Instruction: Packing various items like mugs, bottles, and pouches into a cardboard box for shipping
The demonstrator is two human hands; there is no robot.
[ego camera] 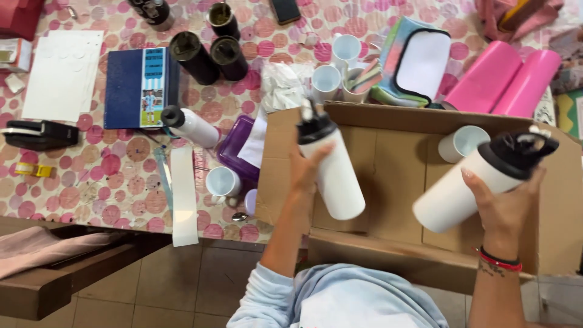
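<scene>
My left hand [305,173] grips a white bottle with a black sport lid [333,167], held nearly upright over an open cardboard box [388,115]. In my right hand [504,203] is a second white bottle with a black lid [470,185], tilted with its lid up to the right, above the box's right half. A white mug [461,143] lies inside the box near its far wall. I wear a pale blue sleeve on the left arm and red and black bands on the right wrist.
A table with a pink-dotted cloth [121,164] holds a third white bottle lying down [191,126], several black tumblers [209,54], white mugs [334,70], a blue book [139,88], pink rolls [504,82], a purple container [240,152] and a black stapler [39,133].
</scene>
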